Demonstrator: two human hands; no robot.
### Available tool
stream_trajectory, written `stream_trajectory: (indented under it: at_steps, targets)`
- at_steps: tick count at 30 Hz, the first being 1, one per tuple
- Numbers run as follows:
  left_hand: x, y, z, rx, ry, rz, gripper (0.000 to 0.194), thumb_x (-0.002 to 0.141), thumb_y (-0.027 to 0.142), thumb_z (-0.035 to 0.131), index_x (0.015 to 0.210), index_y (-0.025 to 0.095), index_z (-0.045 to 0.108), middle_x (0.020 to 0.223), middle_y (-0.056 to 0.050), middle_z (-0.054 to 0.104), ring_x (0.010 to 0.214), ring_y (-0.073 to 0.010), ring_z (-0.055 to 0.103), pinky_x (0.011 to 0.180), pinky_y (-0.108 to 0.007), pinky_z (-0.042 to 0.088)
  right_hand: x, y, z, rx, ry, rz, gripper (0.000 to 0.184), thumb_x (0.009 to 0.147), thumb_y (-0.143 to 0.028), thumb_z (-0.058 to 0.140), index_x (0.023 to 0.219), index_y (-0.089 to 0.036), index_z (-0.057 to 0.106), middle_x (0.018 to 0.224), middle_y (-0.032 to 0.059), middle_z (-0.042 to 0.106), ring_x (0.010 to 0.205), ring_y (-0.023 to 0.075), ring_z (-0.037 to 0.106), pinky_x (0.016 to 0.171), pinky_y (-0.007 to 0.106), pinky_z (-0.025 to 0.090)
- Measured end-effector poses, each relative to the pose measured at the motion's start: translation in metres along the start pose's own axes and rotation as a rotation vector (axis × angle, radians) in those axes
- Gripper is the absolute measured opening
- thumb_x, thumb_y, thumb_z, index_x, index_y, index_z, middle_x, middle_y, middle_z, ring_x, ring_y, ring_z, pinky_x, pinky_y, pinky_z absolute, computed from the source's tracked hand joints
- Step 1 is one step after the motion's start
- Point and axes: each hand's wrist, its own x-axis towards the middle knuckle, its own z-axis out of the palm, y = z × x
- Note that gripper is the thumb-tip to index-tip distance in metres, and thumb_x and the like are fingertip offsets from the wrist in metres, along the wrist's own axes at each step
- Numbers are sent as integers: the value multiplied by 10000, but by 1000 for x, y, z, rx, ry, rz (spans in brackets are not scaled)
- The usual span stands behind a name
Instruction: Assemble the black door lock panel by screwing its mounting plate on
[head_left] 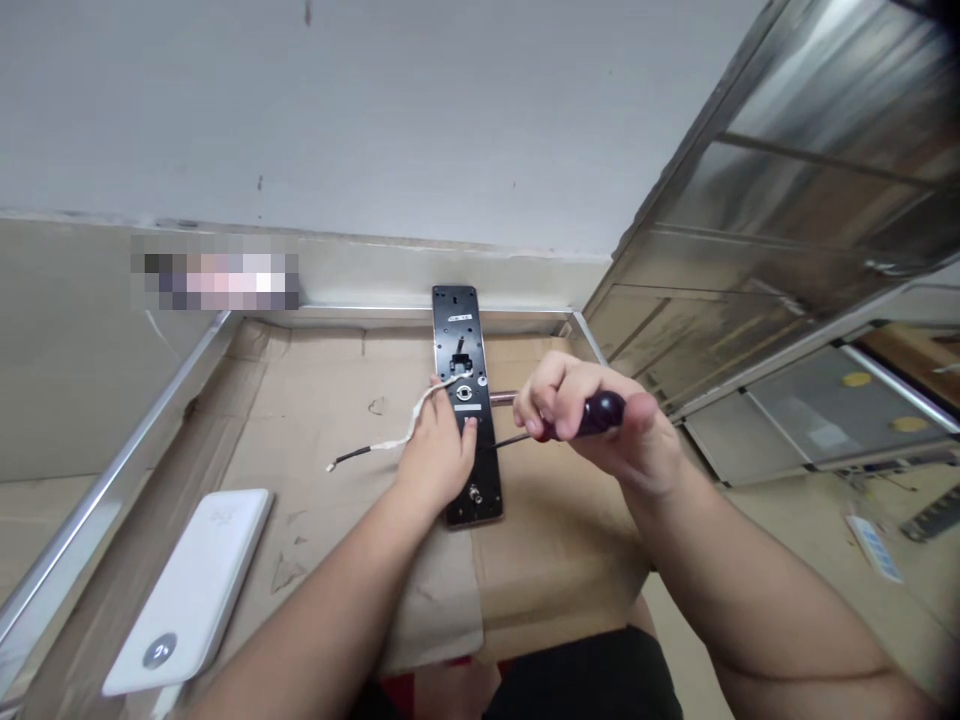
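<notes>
A long black door-lock panel (pixel 459 315) lies back side up on the cardboard, its far end over the metal rim. It has a round fitting with a square hole, a post, and a white cable (pixel 405 437) ending in a small plug to the left. My left hand (pixel 437 448) grips the panel's left side around the middle, thumb on its face, beside the cable. In my right hand (pixel 592 415) is a dark-handled screwdriver (pixel 602 410); its thin shaft points left to the panel's lower half. A brownish bar (pixel 502 398) shows at the panel's right edge.
A white power bank (pixel 199 580) with a cable lies at the left on the cardboard (pixel 315 400). A metal frame (pixel 142 430) borders the table against the wall. Metal cabinets (pixel 787 210) stand at the right, and a power strip (pixel 874 547) is on the floor.
</notes>
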Motion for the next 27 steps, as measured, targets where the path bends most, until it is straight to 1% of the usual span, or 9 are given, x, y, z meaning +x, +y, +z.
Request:
stream_trajectory:
  at_steps: [4, 7, 10, 12, 15, 19, 22, 24, 27]
  targets:
    - [-7, 6, -6, 278, -5, 59, 678, 988, 380, 439, 1555, 76, 225, 1589, -253, 316, 1477, -393, 339, 1114, -517, 443, 3, -2, 4, 164, -20, 24, 642, 985, -698, 245, 830, -218, 642, 497, -37, 413, 494, 143, 420, 588, 330, 428]
    - [-12, 9, -9, 359, 4, 80, 653, 976, 364, 452, 1544, 112, 254, 1540, -238, 380, 1377, -394, 472, 993, -488, 531, 6, 3, 12, 203, 121, -75, 545, 885, -792, 407, 863, -266, 549, 515, -84, 403, 400, 95, 309, 484, 273, 375]
    - [-16, 12, -11, 423, 18, 75, 635, 948, 359, 495, 1511, 126, 317, 1469, -235, 447, 1254, -379, 575, 917, -450, 547, 9, 7, 14, 133, 283, -132, 441, 832, -712, 614, 882, -280, 539, 767, -53, 512, 456, 75, 443, 460, 249, 405]
    - [-18, 15, -13, 450, 12, 69, 575, 930, 356, 520, 1448, 137, 400, 1385, -214, 521, 1161, -354, 626, 870, -418, 539, 9, 6, 12, 84, 297, -127, 414, 845, -665, 639, 852, -255, 590, 843, -21, 508, 591, 111, 564, 526, 280, 472]
    - [-19, 17, -16, 411, -57, 96, 370, 914, 323, 540, 1257, 182, 542, 1174, -133, 654, 1014, -295, 669, 793, -365, 507, 7, 3, 7, 56, 166, -62, 525, 907, -690, 519, 765, -207, 668, 765, 25, 532, 684, 174, 603, 612, 351, 508]
    - [-18, 16, -19, 296, -180, 139, 193, 895, 267, 553, 1077, 245, 615, 910, -29, 693, 822, -221, 662, 657, -307, 417, 5, 1, 9, 189, 91, -18, 614, 1008, -639, 297, 730, -216, 645, 489, -23, 437, 455, 127, 436, 516, 306, 419]
    - [-14, 15, -21, 226, -234, 124, 227, 860, 251, 588, 1081, 268, 639, 816, 7, 664, 760, -192, 634, 602, -285, 351, 6, 3, 15, 232, 192, -94, 459, 984, -650, 375, 861, -267, 597, 525, -65, 438, 395, 96, 347, 464, 271, 378]
    - [-11, 14, -24, 179, -254, 123, 261, 832, 247, 617, 1090, 272, 647, 794, 19, 650, 754, -182, 625, 601, -278, 342, 8, 5, 17, 183, 304, -166, 352, 931, -638, 525, 901, -290, 571, 710, -48, 526, 432, 86, 418, 455, 264, 394]
    - [-8, 11, -27, 134, -265, 122, 301, 790, 254, 664, 1091, 265, 656, 797, 22, 646, 755, -177, 619, 619, -280, 356, 10, 5, 16, 94, 383, -190, 330, 920, -586, 591, 863, -261, 600, 873, -11, 521, 600, 115, 577, 526, 292, 472]
